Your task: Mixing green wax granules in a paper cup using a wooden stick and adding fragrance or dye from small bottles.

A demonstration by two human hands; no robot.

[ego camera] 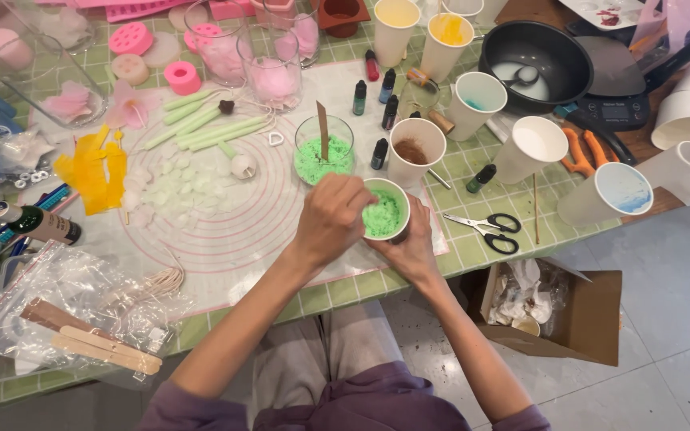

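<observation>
- The right hand (410,249) wraps the side of a white paper cup (386,209) filled with crumbly pale-green flakes, at the near edge of the translucent round-ruled mat (225,231).
- The left hand (331,217) is closed over the cup's rim, fingers pinched; whatever it grips is hidden.
- Just behind stands a clear glass (324,149) of grainy green flakes with a flat wooden stick upright.
- Black-handled scissors (486,226) lie on the green checked tablecloth (473,160).

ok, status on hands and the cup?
Left hand over the paper cup, fingers at its rim. Right hand grips the cup, green wax inside. Glass and scissors close by.
</observation>
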